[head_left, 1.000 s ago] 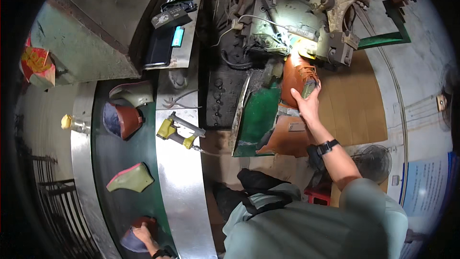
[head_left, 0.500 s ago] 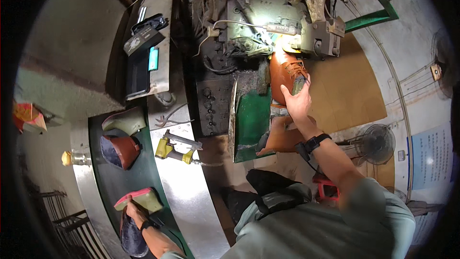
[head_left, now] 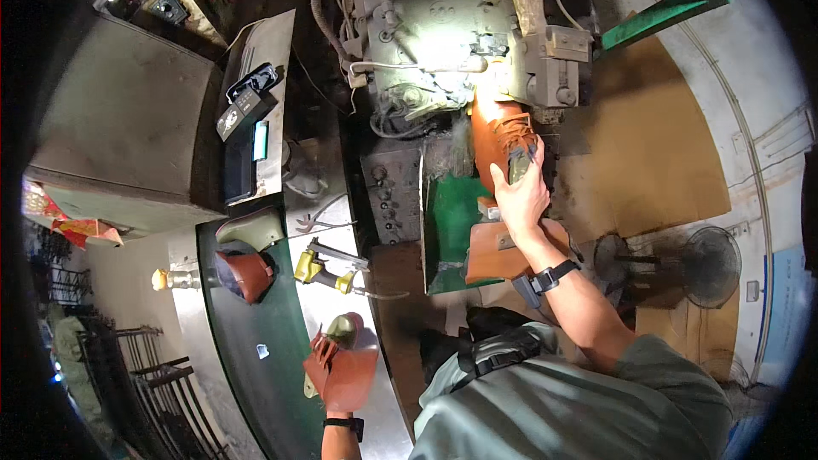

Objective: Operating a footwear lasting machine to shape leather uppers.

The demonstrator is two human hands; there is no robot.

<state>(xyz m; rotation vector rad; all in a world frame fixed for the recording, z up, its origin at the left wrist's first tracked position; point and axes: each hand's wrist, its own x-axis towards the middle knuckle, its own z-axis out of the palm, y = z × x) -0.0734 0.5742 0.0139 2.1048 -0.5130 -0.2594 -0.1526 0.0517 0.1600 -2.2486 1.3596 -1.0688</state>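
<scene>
My right hand is closed round the heel end of a brown leather lace-up boot with an olive-green shoe last inside. The boot's toe is in the lit working head of a machine, where it is hidden. Below my right hand and wrist, a brown leather flap hangs over the green panel. At the lower left, my left hand holds a second brown boot with laces and a green last, above the metal edge. The boot mostly covers that hand's fingers.
A yellow nail gun lies on the metal ledge beside the green belt. Further up the belt are an olive last and a dark-lined brown boot. A fan stands at right; a metal cabinet is at upper left.
My left hand has brought the second boot from the belt rightward to the metal edge, turning it. My right hand keeps hold of the first boot at the machine. The whole view has shifted slightly.
</scene>
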